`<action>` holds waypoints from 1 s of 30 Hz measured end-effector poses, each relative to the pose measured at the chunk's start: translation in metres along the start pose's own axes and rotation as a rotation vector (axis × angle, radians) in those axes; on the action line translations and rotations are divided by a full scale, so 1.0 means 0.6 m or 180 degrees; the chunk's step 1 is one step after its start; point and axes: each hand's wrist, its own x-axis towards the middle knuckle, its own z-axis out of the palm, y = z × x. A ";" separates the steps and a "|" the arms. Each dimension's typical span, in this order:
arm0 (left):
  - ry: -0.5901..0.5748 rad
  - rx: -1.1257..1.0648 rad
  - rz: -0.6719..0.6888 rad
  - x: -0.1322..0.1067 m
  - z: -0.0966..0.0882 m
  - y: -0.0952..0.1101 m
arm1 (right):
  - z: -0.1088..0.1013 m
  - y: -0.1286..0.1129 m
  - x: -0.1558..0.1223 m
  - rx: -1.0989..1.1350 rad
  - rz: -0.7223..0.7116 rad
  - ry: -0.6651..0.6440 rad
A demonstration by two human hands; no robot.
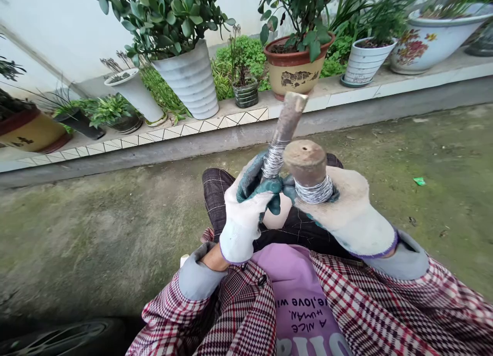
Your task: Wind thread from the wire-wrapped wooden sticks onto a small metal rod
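Observation:
Both my hands wear white gloves with green-coated fingers. My left hand (246, 212) is closed around a rusty metal bar (287, 122) that points up and away, just below a band of silver wire (272, 160) wound on it. My right hand (346, 209) is wrapped round a second rusty, thicker end (305, 161), which faces the camera and also carries a wire wrap (315, 191). The two pieces meet between my hands, above my lap. Whether they are one tool or two is hidden by the gloves.
A tiled ledge (215, 125) runs across the back, holding several potted plants, among them a white ribbed pot (190, 78) and a brown pot (295, 68). Mossy concrete ground (96, 227) lies all around. A small green scrap (419, 181) lies at right.

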 end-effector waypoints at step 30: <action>-0.0279 -0.0834 -0.0352 0.033 -0.027 0.042 | -0.073 0.057 0.050 -0.1176 0.0419 0.0962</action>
